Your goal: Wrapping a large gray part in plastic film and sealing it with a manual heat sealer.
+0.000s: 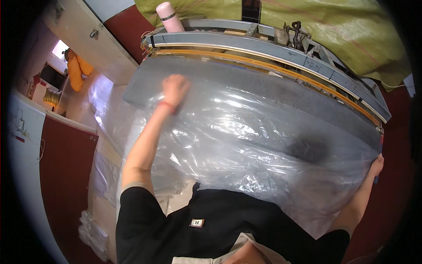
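Note:
A large clear plastic sheet (pixel 246 136) spreads in shiny wrinkles over a grey padded bench surface (pixel 281 90) in front of me. My left hand (pixel 176 90), with a red band at the wrist, is over the sheet's far left part. Its fingers look curled in, but motion smears them, and whatever they may hold is hidden. At the far right end, my right hand (pixel 376 166) is closed on the sheet's edge, and the plastic pulls into creases toward it.
Behind the sheet runs a long grey metal frame (pixel 272 48) with an orange strip (pixel 246 58). A pink bottle (pixel 169 17) and a metal clamp (pixel 296 33) sit along it. Yellow-green woven sheeting (pixel 334 31) hangs behind. An open door (pixel 90 37) and bundled plastic (pixel 94 235) are at left.

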{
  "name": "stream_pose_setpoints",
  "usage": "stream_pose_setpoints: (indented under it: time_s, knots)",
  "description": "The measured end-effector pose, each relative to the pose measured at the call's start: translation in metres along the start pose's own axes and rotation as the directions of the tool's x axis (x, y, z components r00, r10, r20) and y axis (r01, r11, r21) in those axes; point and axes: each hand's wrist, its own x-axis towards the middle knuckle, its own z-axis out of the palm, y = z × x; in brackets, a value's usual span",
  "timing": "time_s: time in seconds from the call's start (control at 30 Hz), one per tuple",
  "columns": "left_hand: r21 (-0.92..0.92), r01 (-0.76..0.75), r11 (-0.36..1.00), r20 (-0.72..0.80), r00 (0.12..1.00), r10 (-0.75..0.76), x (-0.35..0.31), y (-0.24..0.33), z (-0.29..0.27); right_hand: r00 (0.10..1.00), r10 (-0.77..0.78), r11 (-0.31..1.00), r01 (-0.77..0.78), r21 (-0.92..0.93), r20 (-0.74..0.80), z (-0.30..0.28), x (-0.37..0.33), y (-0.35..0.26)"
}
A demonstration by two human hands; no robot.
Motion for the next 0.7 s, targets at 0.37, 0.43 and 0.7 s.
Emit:
stream_pose_setpoints:
  time_s: [0.37, 0.43, 0.7]
  knots:
    - [-0.203, 0.065, 0.977, -0.073, 0.994, -0.082, 0.002, 0.022, 0.000, 0.983, 0.170, 0.510, -0.141, 0.848, 0.062, -0.093, -0.034, 0.016]
    - [-0.153, 0.022, 0.988, 0.000, 1.000, -0.022, 0.008, 0.016, 0.001, 0.979, 0.199, 0.565, -0.141, 0.813, 0.032, -0.098, -0.032, 0.013]
    - [-0.834, 0.250, 0.492, -0.119, 0.789, -0.603, 0.062, 0.009, -0.021, 0.938, 0.345, 0.600, -0.193, 0.776, -0.033, -0.073, -0.006, -0.128]
